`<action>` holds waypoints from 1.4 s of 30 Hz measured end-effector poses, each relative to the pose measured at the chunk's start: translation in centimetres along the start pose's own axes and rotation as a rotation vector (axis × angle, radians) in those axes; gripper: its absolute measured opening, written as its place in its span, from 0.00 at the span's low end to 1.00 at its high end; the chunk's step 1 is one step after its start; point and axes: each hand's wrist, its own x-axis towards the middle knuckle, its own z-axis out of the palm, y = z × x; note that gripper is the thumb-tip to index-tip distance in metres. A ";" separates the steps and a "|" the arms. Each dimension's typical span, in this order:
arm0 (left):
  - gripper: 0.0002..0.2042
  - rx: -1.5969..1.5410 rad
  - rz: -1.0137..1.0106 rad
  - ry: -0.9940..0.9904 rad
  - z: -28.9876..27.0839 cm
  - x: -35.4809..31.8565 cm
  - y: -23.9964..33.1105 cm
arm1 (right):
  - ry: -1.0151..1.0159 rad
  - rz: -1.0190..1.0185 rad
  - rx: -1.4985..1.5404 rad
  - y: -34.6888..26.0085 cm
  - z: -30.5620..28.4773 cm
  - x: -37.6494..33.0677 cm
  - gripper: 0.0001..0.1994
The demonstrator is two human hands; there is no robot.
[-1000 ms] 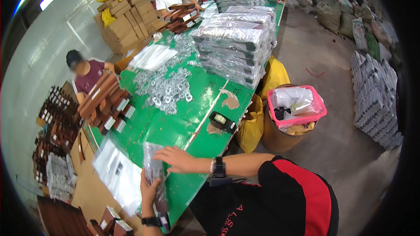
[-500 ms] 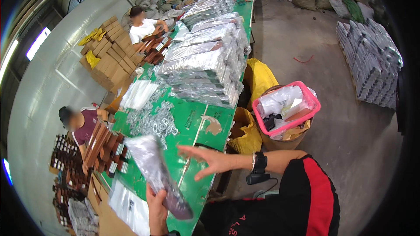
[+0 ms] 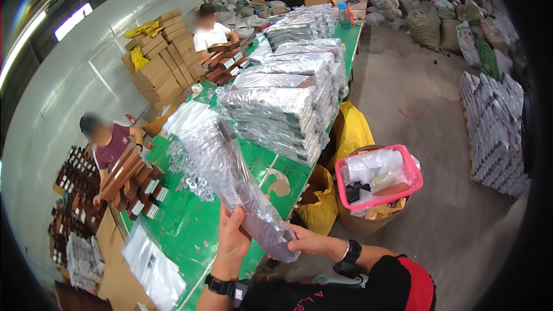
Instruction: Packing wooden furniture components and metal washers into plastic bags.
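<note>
Both my hands hold a long clear-plastic-wrapped package (image 3: 230,175), dark and brownish inside, tilted above the green table. My left hand (image 3: 233,235) grips its near left side, thumb on top of the film. At its lower end my right hand (image 3: 311,243) pinches the plastic, thumb uppermost. Beyond the package is a large stack of similar wrapped packages (image 3: 282,101). Small clear plastic pieces (image 3: 187,170) lie in a heap on the table, partly hidden by the package. Flat clear bags (image 3: 152,265) lie by the table's left edge.
The green table (image 3: 173,224) runs away from me. A person in maroon (image 3: 109,150) and another in white (image 3: 212,37) stand along its left side beside brown slats. To the right are a pink basket (image 3: 345,198), yellow sacks (image 3: 319,207) and a wrapped stack (image 3: 498,132).
My right hand, open and apart before, has closed on the package's lower end. The package has moved right and is held higher. My view has shifted slightly.
</note>
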 end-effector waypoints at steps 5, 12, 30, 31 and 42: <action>0.38 0.006 0.021 0.010 -0.1 0.5 -0.1 | 0.136 -0.027 -0.018 -2.2 0.2 -0.4 0.57; 0.37 -0.007 0.004 -0.061 -0.1 2.9 -0.1 | 0.275 -0.116 -0.160 -5.1 -1.4 0.1 0.55; 0.28 0.538 -0.185 0.441 -15.4 -12.8 3.8 | 0.851 -0.968 -1.539 -40.0 -15.2 6.4 0.35; 0.27 0.570 -0.194 0.522 -15.8 -14.5 4.2 | 0.944 -1.017 -1.724 -40.9 -16.4 7.7 0.35; 0.26 0.672 -0.174 0.717 -18.0 -24.4 4.2 | 0.711 -0.304 -1.897 -43.3 -26.2 12.8 0.29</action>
